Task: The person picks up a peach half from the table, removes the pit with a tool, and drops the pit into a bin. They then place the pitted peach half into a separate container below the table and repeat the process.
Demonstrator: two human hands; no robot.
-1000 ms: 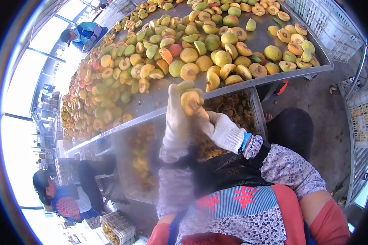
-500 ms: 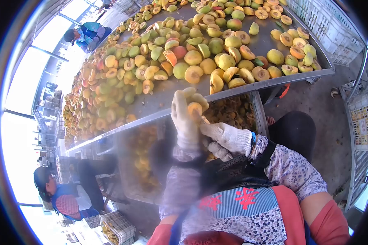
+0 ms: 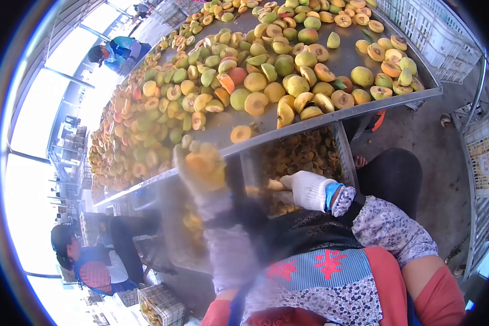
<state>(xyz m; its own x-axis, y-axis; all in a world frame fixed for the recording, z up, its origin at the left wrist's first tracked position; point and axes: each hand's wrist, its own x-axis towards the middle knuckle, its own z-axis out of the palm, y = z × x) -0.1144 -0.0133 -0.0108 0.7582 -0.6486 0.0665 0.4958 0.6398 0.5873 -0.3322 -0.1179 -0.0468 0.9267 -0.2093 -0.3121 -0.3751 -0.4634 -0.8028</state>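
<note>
My left hand [image 3: 202, 167], in a pale glove and blurred by motion, is at the near edge of the sorting table [image 3: 358, 112]. An orange-yellow peach half [image 3: 201, 163] shows in its fingers. My right hand [image 3: 311, 190], in a white knitted glove, is closed round a small tool with a tan handle [image 3: 277, 185] pointing left; its working end is too blurred to make out. A cut peach half [image 3: 242, 133] lies face up on the metal top, just beyond my left hand. Many more halves [image 3: 255, 103] are heaped behind it.
Below the table edge stands a bin of cut fruit pieces [image 3: 304, 155]. Stacked white crates [image 3: 434, 38] are at the far right, with another crate [image 3: 483, 168] lower down. One person [image 3: 117, 51] is at the far left, another [image 3: 95, 266] sits lower left near a crate [image 3: 162, 307].
My left hand has moved left, apart from my right hand. A peach half now lies on the table edge where bare metal was. My right hand has shifted slightly, still holding the tool.
</note>
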